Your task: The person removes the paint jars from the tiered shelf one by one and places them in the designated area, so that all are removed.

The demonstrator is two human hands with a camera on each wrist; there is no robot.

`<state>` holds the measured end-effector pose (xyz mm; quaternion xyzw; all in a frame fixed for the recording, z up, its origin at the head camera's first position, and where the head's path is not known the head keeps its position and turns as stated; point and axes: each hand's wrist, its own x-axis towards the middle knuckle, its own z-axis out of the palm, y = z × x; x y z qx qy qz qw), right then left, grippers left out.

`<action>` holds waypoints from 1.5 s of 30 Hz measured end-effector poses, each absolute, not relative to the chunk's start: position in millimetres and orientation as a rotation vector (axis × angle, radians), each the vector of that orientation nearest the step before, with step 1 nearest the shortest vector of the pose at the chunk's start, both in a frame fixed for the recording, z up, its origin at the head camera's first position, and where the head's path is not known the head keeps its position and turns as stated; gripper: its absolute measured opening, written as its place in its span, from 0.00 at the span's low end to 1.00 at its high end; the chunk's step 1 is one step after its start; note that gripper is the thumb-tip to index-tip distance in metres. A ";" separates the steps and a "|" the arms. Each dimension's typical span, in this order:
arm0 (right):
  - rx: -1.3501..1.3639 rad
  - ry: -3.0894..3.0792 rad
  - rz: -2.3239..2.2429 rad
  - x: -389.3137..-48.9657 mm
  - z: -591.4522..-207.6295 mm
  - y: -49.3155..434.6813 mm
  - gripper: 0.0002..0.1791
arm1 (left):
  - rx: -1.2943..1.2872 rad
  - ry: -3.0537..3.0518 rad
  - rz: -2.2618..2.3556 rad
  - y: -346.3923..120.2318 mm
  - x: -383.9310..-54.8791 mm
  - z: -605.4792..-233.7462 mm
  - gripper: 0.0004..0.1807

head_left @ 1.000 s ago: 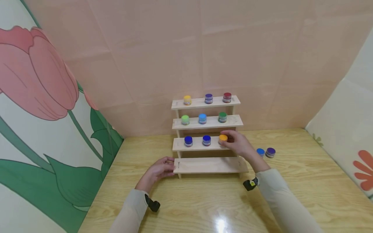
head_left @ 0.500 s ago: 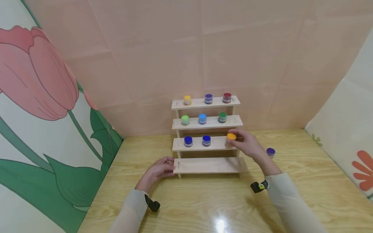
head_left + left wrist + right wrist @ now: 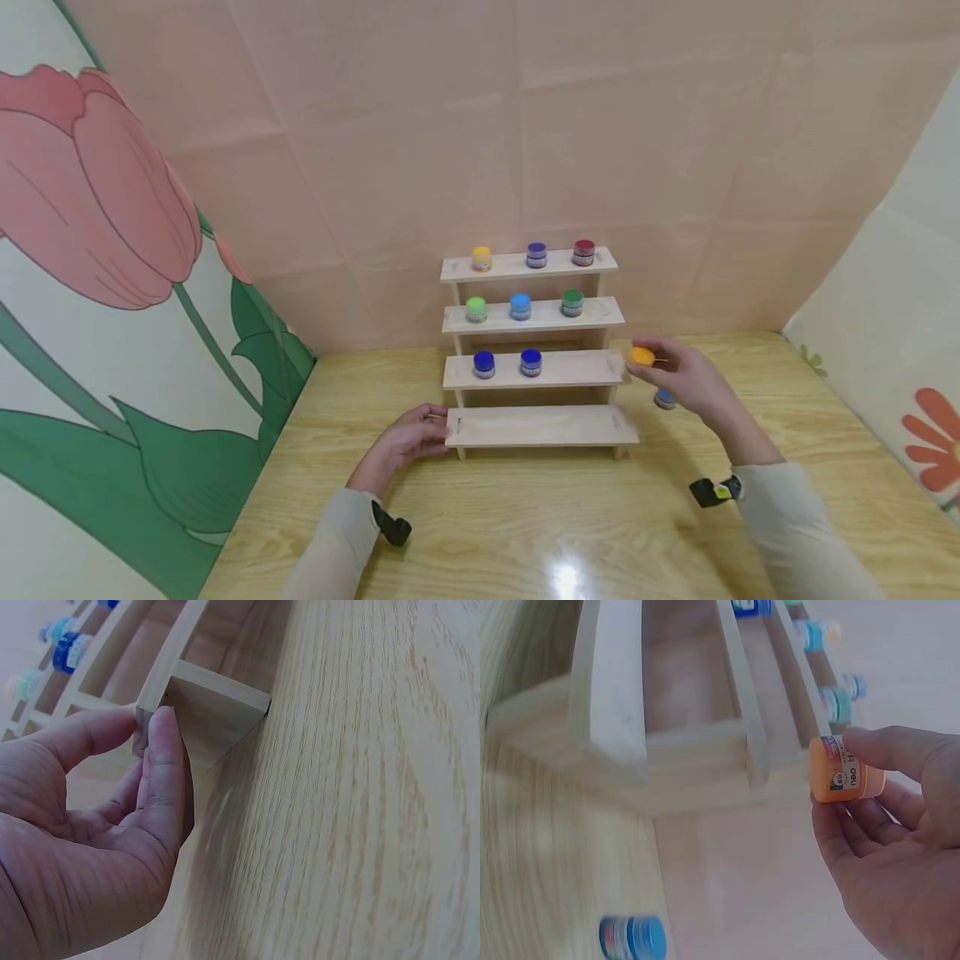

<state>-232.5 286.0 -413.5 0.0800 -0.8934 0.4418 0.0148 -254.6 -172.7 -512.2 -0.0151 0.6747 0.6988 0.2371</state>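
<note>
A small orange paint jar point(image 3: 641, 356) is held between the thumb and fingers of my right hand point(image 3: 690, 379), just off the right end of the third step of the wooden tiered rack point(image 3: 540, 425). In the right wrist view the orange jar point(image 3: 840, 769) shows a printed label. My left hand point(image 3: 408, 435) pinches the left end of the rack's lowest board. The left wrist view shows the thumb and fingers around that board end point(image 3: 142, 720). Two dark blue jars point(image 3: 484, 364) stand on the third step. Below them, the lowest board carries no jars.
A blue jar point(image 3: 664, 399) stands on the wooden table point(image 3: 480, 517), partly hidden under my right hand. Several coloured jars fill the two upper steps, among them a dark green jar point(image 3: 572, 303) and a dark red jar point(image 3: 583, 252). A wall cloth point(image 3: 375, 167) hangs behind.
My right hand has carried the orange jar rightward off the third step. The purple jar on the table is now hidden from the head view. The left hand has stayed still.
</note>
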 end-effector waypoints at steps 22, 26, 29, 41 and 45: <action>0.204 -2.859 1.270 -228.0 -437.8 364.1 0.37 | -0.049 1.847 1.913 -172.5 -253.0 -508.3 0.27; 0.173 -2.860 1.242 -230.3 -447.1 376.3 0.38 | -0.056 1.844 1.914 -172.5 -253.8 -508.6 0.27; 0.141 -2.852 1.243 -232.1 -455.0 386.6 0.38 | -0.050 1.845 1.914 -172.7 -254.0 -508.7 0.26; 0.066 -2.796 1.333 -242.1 -488.1 418.8 0.40 | -0.049 1.847 1.919 -172.0 -254.3 -509.2 0.25; 0.050 -2.786 1.359 -245.3 -499.2 425.8 0.41 | -0.052 1.848 1.913 -172.2 -254.8 -511.1 0.25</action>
